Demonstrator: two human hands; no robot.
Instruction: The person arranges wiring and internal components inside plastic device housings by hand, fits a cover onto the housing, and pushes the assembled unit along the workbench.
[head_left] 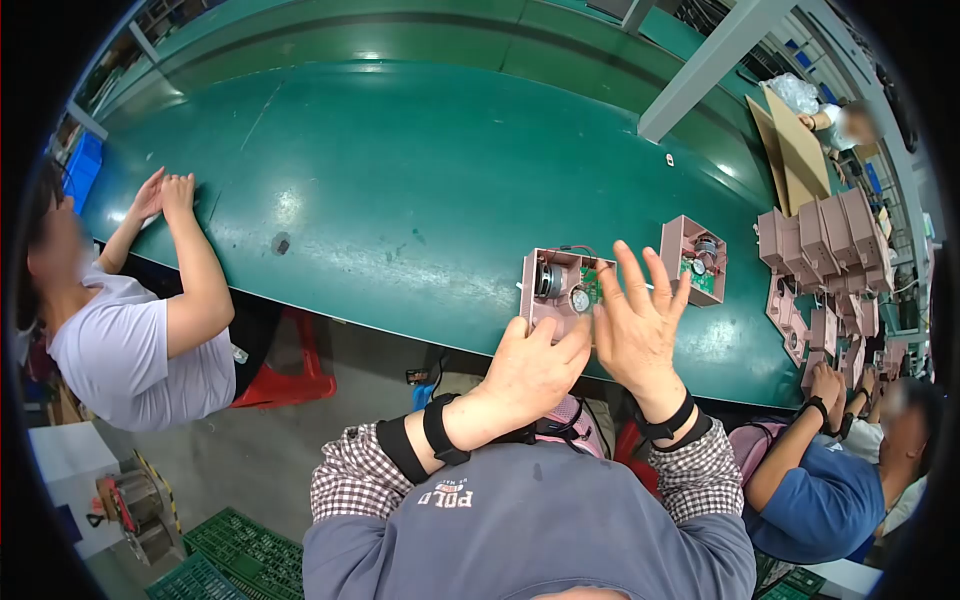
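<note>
A pink plastic speaker housing (531,285) lies with its hollow side up near the table's front edge. Inside it are a round speaker magnet (548,281), a small round silver part (579,299) and a green circuit board (590,284), with thin wires at the far wall. My left hand (532,368) is closed on the housing's near side, its fingertips partly hidden. Over the right side of the housing is my right hand (640,330), its fingers stretched out and spread. Its index fingertip is close to the circuit board; whether it touches is not clear.
A second fitted pink housing (692,262) stands to the right on the green table (400,190). Stacked pink housings (825,240) fill the far right. Co-workers sit at left (140,310) and right (815,490). A grey post (710,70) rises from the table. Circuit boards (245,555) lie lower left.
</note>
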